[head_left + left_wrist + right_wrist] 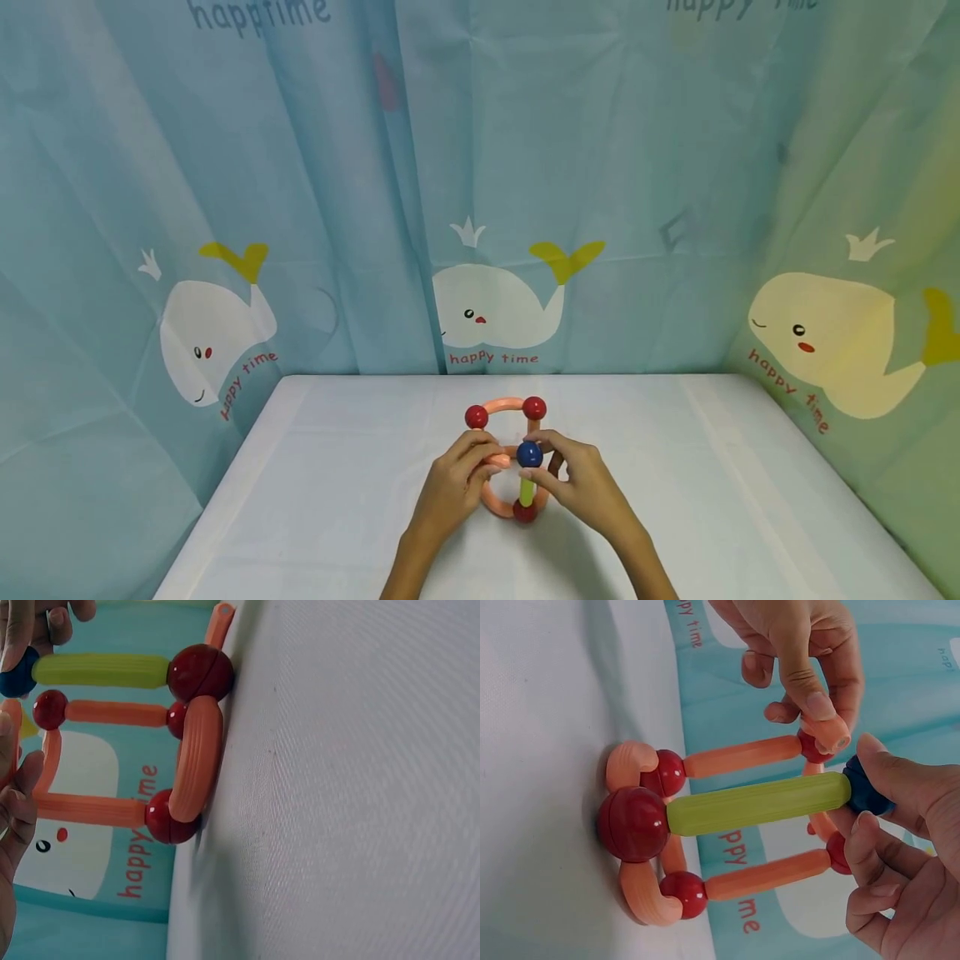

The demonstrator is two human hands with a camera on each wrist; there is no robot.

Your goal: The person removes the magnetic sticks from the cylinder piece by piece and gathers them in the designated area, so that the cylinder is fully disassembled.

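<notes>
A magnetic stick-and-ball frame stands upright on the table, made of orange rods and red balls [534, 407]. At its near side a yellow-green rod [759, 802] rises from a red ball [634, 823] and carries a blue ball [529, 453]. My right hand [588, 482] pinches the blue ball between thumb and fingers. Between the thumb and fingers of my left hand [452, 485] is a short orange curved rod [831, 733], its free end pointing toward the blue ball, seemingly apart from it. Fingers partly cover the left upright in the head view.
The white-covered table [337, 500] spreads around the frame on all sides. Behind and beside it hangs a light blue curtain [600, 167] printed with whales and lettering.
</notes>
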